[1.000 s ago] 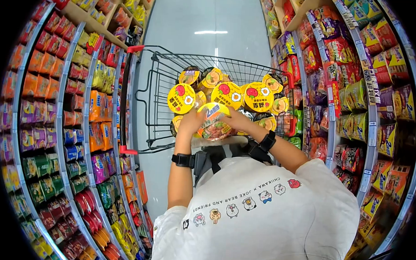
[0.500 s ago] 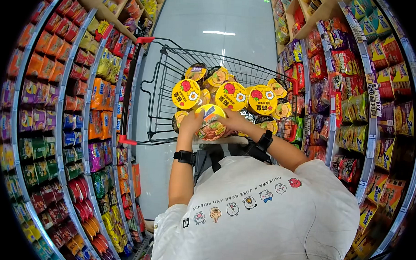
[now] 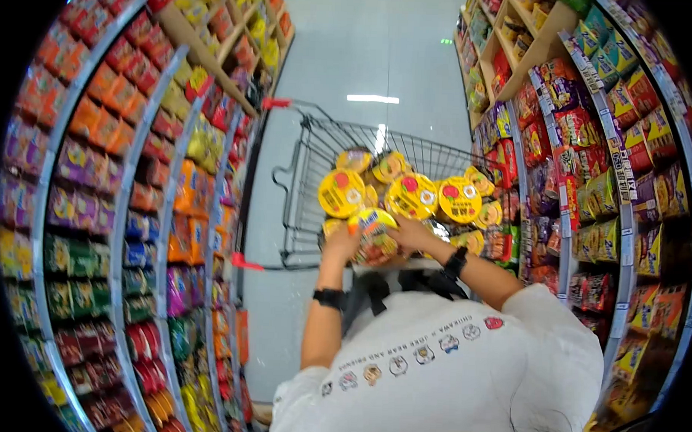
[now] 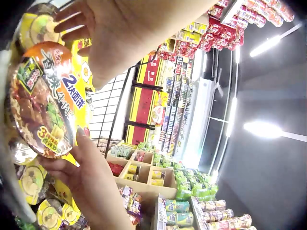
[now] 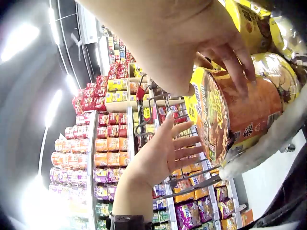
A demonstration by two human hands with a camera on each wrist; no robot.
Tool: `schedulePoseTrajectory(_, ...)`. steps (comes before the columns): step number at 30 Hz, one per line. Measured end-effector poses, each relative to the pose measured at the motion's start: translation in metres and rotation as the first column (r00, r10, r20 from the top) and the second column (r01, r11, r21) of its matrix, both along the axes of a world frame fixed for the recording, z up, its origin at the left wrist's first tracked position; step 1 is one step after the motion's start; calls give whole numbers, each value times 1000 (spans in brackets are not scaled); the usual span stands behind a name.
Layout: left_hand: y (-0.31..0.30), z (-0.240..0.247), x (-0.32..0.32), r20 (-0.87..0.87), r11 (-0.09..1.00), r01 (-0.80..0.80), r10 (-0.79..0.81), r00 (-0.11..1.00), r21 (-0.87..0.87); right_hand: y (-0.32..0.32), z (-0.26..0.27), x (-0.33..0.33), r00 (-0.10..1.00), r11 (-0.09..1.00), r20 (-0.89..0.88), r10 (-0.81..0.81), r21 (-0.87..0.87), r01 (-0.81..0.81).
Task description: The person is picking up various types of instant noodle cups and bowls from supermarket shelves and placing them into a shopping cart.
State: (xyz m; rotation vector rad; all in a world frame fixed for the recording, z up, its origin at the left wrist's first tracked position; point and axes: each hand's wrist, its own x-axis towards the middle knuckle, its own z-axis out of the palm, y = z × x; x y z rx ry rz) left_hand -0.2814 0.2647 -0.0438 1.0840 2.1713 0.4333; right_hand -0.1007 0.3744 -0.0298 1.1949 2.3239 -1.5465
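A shrink-wrapped instant noodle bowl (image 3: 376, 238) with a picture lid stands between both hands, above the near side of a loaded cart. My right hand (image 3: 414, 235) grips it; in the right wrist view the fingers (image 5: 235, 67) lie along its orange side and the thumb is near the rim. At the opposite side is my left hand (image 3: 340, 245), its fingers spread and fairly straight against the bowl in the right wrist view. Just beyond sit yellow-lidded noodle tubs (image 3: 412, 196). The bowl's underside is hidden in the head view.
The wire shopping cart (image 3: 276, 103) has red corner pieces and carries several noodle tubs. Shelves of packets (image 3: 96, 161) line the left side; more packet shelves (image 3: 598, 202) stand close on the right. A pale shiny floor (image 3: 367, 57) runs ahead between them.
The cart, tubs and hands now appear lower and farther right in the head view, which has shifted and blurred. The noodle bowl stays between both hands.
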Motion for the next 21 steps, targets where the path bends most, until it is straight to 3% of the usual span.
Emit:
schedulePoseTrajectory(1, -2, -16, -6, 95, 999, 40, -42, 995, 28, -5, 12, 2, 999, 998, 14, -37, -50, 38)
schedulePoseTrajectory(3, -1, -3, -2, -94, 991, 72, -62, 994, 112, -13, -5, 2, 996, 971, -66, -61, 226, 75)
schedulePoseTrajectory(4, 0, -11, -1, -261, 968, 149, -94, 961, 200, -18, -9, 1, 986, 972, -108, -125, 189, 143)
schedulePoseTrajectory(5, 9, 11, 3, -307, 965, 183, -120, 944, 186, -25, -13, 3, 972, 967, -135, -193, 143, 212)
schedulePoseTrajectory(6, 11, 37, 11, -339, 962, 218, -151, 929, 167, -34, -22, 8, 945, 933, -236, -227, 227, 281)
schedulePoseTrajectory(7, 15, 43, 14, -324, 943, 238, -156, 933, 231, -40, -28, 12, 936, 883, -276, -218, 352, 309)
schedulePoseTrajectory(8, 18, 44, 17, -305, 922, 257, -165, 938, 289, -50, -25, 14, 889, 852, -187, -417, 261, 454)
schedulePoseTrajectory(10, 30, 54, 23, -309, 888, 318, -217, 926, 332, -62, 1, 24, 849, 744, -231, -475, 409, 528)
schedulePoseTrajectory(11, 34, 60, 27, -337, 873, 367, -257, 906, 322, -66, 3, 33, 780, 736, -297, -550, 269, 621)
schedulePoseTrajectory(12, 35, 65, 33, -365, 855, 420, -302, 881, 305, -73, 10, 41, 765, 655, -285, -577, 397, 642)
schedulePoseTrajectory(14, 44, 57, 50, -251, 758, 444, -367, 896, 478, -85, 36, 64, 601, 616, -390, -698, 100, 781)
schedulePoseTrajectory(15, 46, 65, 65, -236, 738, 475, -413, 880, 480, -91, 32, 80, 622, 597, -382, -683, 197, 777)
schedulePoseTrajectory(19, 48, 90, 145, -184, 600, 601, -610, 771, 528, -134, 41, 137, 427, 372, -495, -757, 211, 904)
schedulePoseTrajectory(21, 34, 99, 191, -191, 480, 669, -714, 674, 568, -162, 40, 171, 338, 267, -473, -814, 212, 940)
